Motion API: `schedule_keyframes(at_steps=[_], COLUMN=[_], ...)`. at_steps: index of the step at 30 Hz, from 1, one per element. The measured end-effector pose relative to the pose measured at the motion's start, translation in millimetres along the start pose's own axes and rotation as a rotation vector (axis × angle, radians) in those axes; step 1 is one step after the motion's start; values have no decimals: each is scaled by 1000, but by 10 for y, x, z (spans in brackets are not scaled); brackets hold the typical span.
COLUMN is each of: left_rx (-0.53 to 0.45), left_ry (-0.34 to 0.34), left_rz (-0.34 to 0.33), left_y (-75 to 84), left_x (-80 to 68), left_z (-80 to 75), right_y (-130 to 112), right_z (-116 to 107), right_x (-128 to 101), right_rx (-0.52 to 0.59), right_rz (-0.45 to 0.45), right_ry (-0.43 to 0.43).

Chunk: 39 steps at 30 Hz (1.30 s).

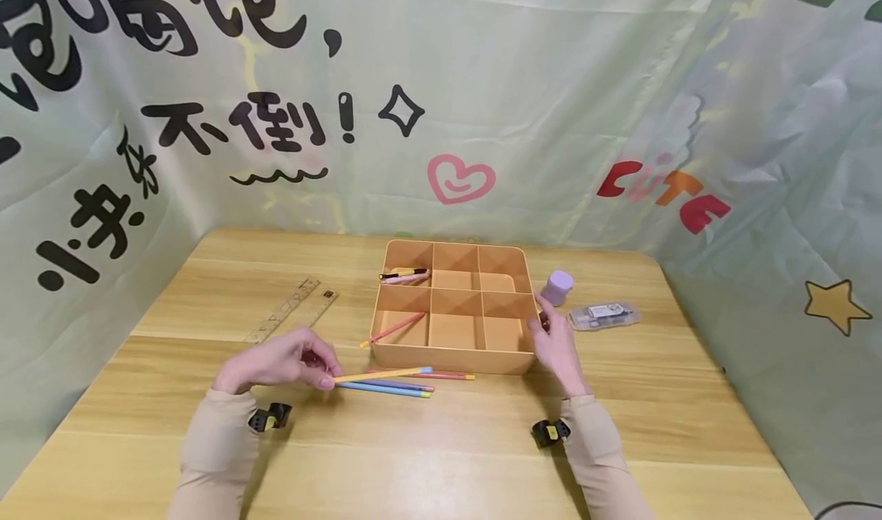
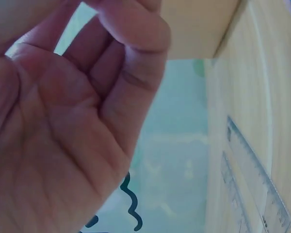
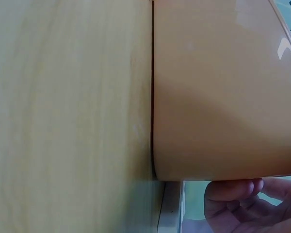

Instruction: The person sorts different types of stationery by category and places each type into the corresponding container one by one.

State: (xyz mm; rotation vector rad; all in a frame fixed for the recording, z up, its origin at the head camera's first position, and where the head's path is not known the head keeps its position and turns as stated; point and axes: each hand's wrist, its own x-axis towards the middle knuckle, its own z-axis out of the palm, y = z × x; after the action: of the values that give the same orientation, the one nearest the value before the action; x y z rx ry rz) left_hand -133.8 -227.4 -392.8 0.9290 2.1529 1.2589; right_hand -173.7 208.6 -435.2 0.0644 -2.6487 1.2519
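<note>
My left hand (image 1: 329, 374) pinches one end of a yellow pencil with a blue tip (image 1: 383, 374), held just above the table in front of an orange six-compartment tray (image 1: 458, 361). Under it lie a blue pencil (image 1: 393, 387) and a pink pencil (image 1: 446, 375). My right hand (image 1: 543, 327) holds the tray's right front corner, with its curled fingers (image 3: 233, 191) against the outside of the tray wall (image 3: 223, 97). The left wrist view shows mostly my palm (image 2: 63, 126). Another pink pencil (image 1: 394, 328) leans in the front left compartment, and two pens (image 1: 405, 276) lie in the back left one.
A clear ruler (image 1: 292, 309) lies left of the tray, and it also shows as the ruler (image 2: 254, 184) in the left wrist view. A small purple jar (image 1: 556, 287) and a clear plastic packet (image 1: 604, 315) sit right of the tray. Printed cloth walls close in the wooden table (image 1: 441, 459).
</note>
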Motion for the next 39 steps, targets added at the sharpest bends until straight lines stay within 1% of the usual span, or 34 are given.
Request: schedule_keyframes(at_steps=[2, 6, 8, 10, 14, 19, 22, 25, 30, 32, 36, 39], left_rx=[12, 12, -8, -33, -79, -87, -102, -134, -182, -187, -171, -167], left_ry=[2, 21, 35, 64, 147, 229, 274, 328, 420, 457, 537, 626], left_rz=[43, 99, 112, 108, 68, 6, -5, 16, 82, 109, 131, 145], left_y=[-1, -3, -9, -12, -7, 20, 38, 46, 47, 45, 34, 20], left_x=[-5, -14, -17, -17, -6, 6, 14, 30, 79, 103, 145, 171], left_z=[-15, -30, -30, -28, -33, -49, -59, -68, -70, -65, -41, -24], right_y=[1, 0, 0, 2, 0, -15, -20, -24, -28, -29, -26, -18], right_z=[-2, 2, 9, 16, 21, 15, 16, 18, 14, 7, -8, -9], right_x=[4, 14, 21, 27, 35, 32, 32, 35, 38, 34, 18, 7], right_rx=[-4, -6, -7, -9, -13, -8, -8, -7, -1, 2, 2, -3], right_rz=[4, 6, 4, 2, 4, 10, 10, 11, 18, 22, 30, 31], right_ry=[-2, -8, -9, -7, -4, -3, -4, -7, -13, -11, -16, -24])
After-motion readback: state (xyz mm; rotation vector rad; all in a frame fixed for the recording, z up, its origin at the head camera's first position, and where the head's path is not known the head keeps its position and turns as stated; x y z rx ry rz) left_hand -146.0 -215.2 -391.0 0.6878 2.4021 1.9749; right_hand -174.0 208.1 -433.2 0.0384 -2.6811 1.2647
